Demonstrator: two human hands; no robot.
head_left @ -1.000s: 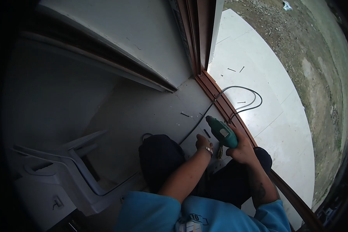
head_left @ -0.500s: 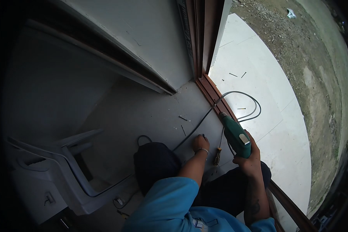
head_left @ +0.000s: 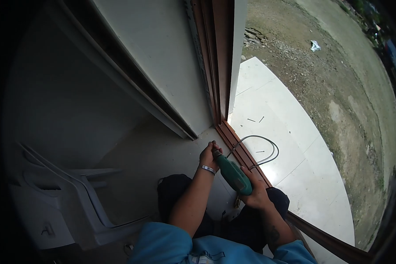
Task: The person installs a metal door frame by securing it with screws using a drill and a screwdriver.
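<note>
My right hand [head_left: 256, 193] is wrapped around the handle of a green power drill [head_left: 234, 174], whose nose points up and to the left. At the drill's front end my left hand [head_left: 209, 156] is closed, fingers pinched close by the chuck. What the left fingers hold is too small and dark to make out. The grey cable [head_left: 275, 147] loops over the brown door track [head_left: 237, 147] onto the white tiles. Part of a screwdriver [head_left: 237, 201] shows beneath the right hand, mostly hidden.
Several screws [head_left: 251, 119] lie on the white tiled step [head_left: 290, 169] outside. A plastic chair [head_left: 90, 200] stands at the left. The brown door frame [head_left: 215, 66] rises ahead beside a pale wall panel [head_left: 149, 57]. Gravelly ground [head_left: 303, 70] lies beyond the step.
My left hand has risen from the floor to the drill's nose. The right hand has brought the drill left and inward, away from the track. The view has tilted up.
</note>
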